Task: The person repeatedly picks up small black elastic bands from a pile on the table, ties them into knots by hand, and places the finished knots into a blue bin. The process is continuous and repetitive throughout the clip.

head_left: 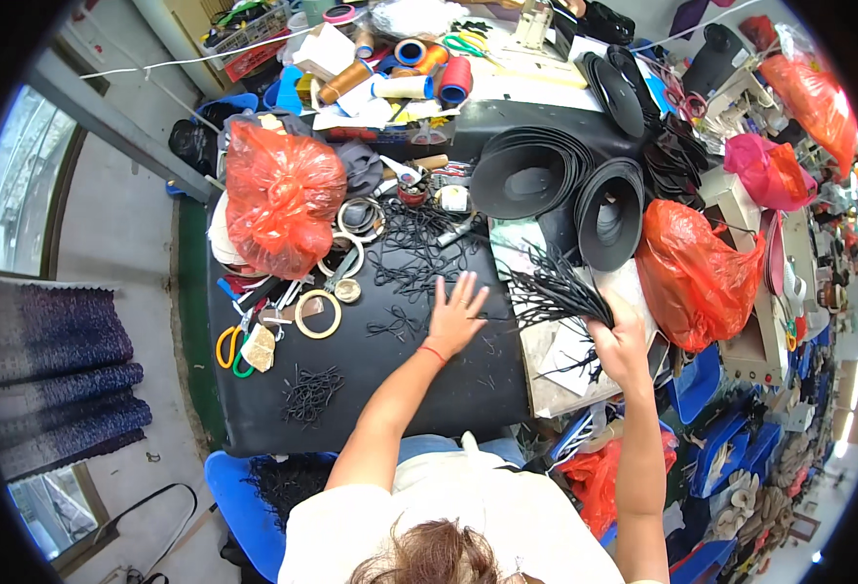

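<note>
My right hand (621, 343) is closed round a thick bundle of black cords (553, 295), whose loose ends fan out leftward over a pale board (551, 375). Fingers spread, my left hand (456, 316) reaches over the black tabletop (439, 404); whether its palm touches the surface I cannot tell. Just beyond its fingertips lies a tangled heap of black cords (419, 248). A few looped cords (395, 323) lie to the left of that hand, and a small pile of short black cords (312, 394) sits nearer the front edge.
A stuffed red plastic bag (285, 200) stands at the left, another red bag (697, 273) at the right. Stacked black hat-like shapes (531, 173) are at the back. Rings (318, 314), orange-handled scissors (226, 346) and thread spools (346, 82) crowd the left and far side.
</note>
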A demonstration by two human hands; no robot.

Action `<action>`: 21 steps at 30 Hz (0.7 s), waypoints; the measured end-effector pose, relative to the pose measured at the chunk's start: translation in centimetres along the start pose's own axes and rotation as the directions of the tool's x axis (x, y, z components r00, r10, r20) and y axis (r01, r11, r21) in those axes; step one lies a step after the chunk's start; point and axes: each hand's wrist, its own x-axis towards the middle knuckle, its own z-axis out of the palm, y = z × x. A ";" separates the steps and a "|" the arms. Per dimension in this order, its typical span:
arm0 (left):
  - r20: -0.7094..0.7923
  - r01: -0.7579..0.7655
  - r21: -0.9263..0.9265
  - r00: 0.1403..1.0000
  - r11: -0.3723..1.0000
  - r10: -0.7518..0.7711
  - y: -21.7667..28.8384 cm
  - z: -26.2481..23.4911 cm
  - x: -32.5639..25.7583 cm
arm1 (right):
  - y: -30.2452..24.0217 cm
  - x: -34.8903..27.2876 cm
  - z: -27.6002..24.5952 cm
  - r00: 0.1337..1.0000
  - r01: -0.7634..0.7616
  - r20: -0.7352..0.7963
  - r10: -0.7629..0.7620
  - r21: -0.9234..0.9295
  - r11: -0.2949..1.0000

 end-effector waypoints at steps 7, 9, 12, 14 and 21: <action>0.040 0.122 0.119 0.991 0.985 -0.127 -7.2 -2.8 -7.2 | 3.7 -2.9 -1.6 0.976 0.202 0.014 -0.217 -0.421 0.884; 0.058 0.096 0.076 0.993 0.992 -0.101 -9.1 -4.2 -9.6 | 7.8 -4.7 0.3 0.964 0.263 0.165 -0.208 -0.500 0.825; 0.028 0.045 0.043 0.999 0.998 -0.047 -8.8 -8.3 -11.0 | 16.0 -9.0 5.0 0.947 0.252 0.317 -0.061 -0.608 0.752; 0.007 0.092 -0.050 0.996 0.995 -0.092 -7.1 -9.9 -11.8 | 19.3 -11.3 6.9 0.942 0.125 0.323 0.089 -0.586 0.801; -0.060 0.293 -0.324 0.943 0.900 -0.328 4.4 -11.2 -10.8 | 19.6 -12.2 7.9 0.965 0.230 -0.015 -0.262 -0.429 0.874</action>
